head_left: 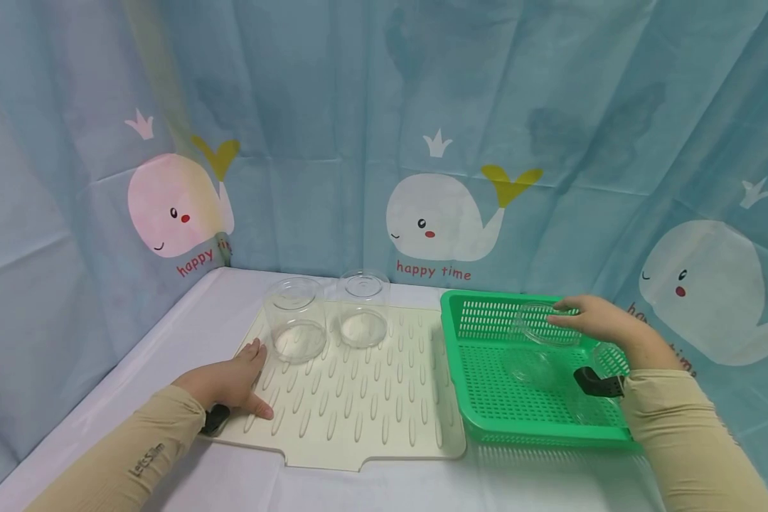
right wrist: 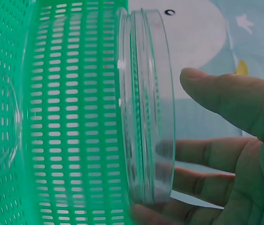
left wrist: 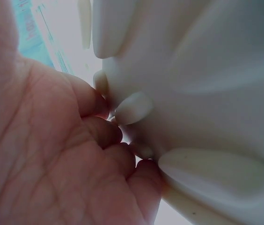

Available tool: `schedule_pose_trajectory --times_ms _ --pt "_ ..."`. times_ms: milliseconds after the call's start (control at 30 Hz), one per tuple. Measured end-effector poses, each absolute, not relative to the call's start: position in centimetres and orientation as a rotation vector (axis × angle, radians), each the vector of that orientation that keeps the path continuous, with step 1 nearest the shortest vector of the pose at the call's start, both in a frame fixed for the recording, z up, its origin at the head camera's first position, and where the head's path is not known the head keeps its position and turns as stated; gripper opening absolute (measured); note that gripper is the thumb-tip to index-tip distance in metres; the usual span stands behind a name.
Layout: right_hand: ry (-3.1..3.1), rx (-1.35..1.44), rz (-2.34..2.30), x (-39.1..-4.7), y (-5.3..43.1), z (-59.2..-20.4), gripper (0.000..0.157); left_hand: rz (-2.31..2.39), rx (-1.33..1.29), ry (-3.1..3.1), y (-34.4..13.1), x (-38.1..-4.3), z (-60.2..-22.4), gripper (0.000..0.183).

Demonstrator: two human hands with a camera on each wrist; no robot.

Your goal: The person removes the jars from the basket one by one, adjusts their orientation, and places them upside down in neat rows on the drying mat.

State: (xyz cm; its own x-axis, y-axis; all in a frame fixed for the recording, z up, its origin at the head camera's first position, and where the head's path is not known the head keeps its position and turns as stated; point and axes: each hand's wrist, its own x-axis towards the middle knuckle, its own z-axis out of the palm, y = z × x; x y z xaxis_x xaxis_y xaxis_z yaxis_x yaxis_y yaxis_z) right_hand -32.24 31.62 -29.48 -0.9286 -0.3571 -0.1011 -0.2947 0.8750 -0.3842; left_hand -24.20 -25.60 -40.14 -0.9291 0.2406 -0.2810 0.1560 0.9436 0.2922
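Observation:
My left hand [head_left: 233, 380] rests on the left edge of the cream ridged drying mat [head_left: 352, 398], thumb spread apart from the fingers. Close beside its fingertips stands a clear plastic cup [head_left: 296, 334], upside down on the mat. A second clear cup [head_left: 363, 313] stands upside down to its right. My right hand [head_left: 592, 320] reaches over the green basket [head_left: 454, 384], at another clear container [right wrist: 148, 103]. In the right wrist view its fingers lie alongside this container's ringed end, while the thumb [right wrist: 221, 93] stays apart from it.
More clear containers [head_left: 611, 359] lie in the basket near the right forearm. The basket stands close against the mat's right side on a white tablecloth [head_left: 512, 483]. A blue whale-print curtain [head_left: 307, 178] hangs behind the table.

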Motion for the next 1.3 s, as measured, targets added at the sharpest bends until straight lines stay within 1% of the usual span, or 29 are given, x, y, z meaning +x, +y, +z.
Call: schedule_pose_trajectory --times_ms 300,600,933,1300 --pt "2.624 -0.464 -0.902 -32.1 30.8 -29.5 0.085 0.39 0.307 2.781 -25.7 -24.1 -40.2 0.137" --pt "2.552 -0.595 -0.901 -31.8 29.8 -29.7 0.091 0.372 0.305 2.788 -25.7 -24.2 -40.4 0.137" --pt "2.442 -0.669 -0.939 -32.4 28.5 -30.6 0.091 0.39 0.287 2.778 -25.7 -24.2 -40.3 0.137" --pt "2.352 -0.671 -1.02 -33.0 28.1 -31.2 0.089 0.399 0.297 2.783 -25.8 -24.2 -40.5 0.138"
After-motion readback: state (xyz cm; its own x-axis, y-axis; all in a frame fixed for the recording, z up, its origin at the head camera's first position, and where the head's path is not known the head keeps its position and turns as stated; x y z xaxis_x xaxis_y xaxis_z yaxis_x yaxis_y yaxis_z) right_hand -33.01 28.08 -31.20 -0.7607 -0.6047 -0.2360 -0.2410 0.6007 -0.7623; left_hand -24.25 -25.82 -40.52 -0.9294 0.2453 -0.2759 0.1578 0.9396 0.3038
